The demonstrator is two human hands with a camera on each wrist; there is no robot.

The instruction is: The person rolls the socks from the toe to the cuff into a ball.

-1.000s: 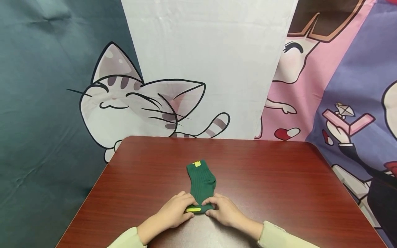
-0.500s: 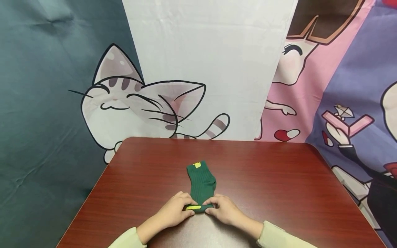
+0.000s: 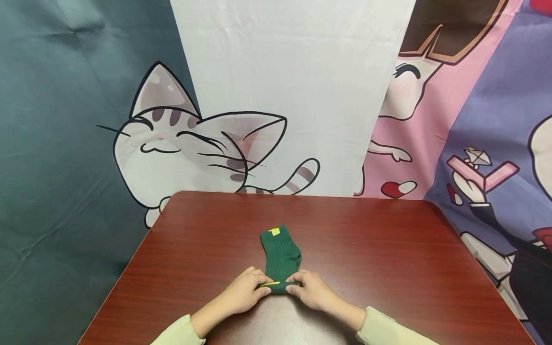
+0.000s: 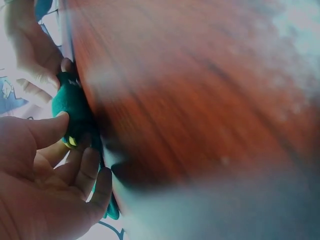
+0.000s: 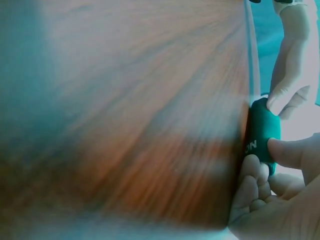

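While a striped cartoon cat smiles from the far left of the printed backdrop, a pale green sleeve shows at the near left of the reddish-brown, wood-grained tabletop. From that cuff the left hand reaches in, thumb and fingers pinching the left end of a rolled section of a green ribbed sock. Near the middle of the tabletop lies the sock, its leg flat toward the far edge, its heel bulging right. A yellow patch marks its far end; a yellow strip runs along the roll's left part, and white lettering shows farther right. At the roll's right end, the right hand pinches with thumb and fingers. Beyond, at far right, is a drawn pink ring box.
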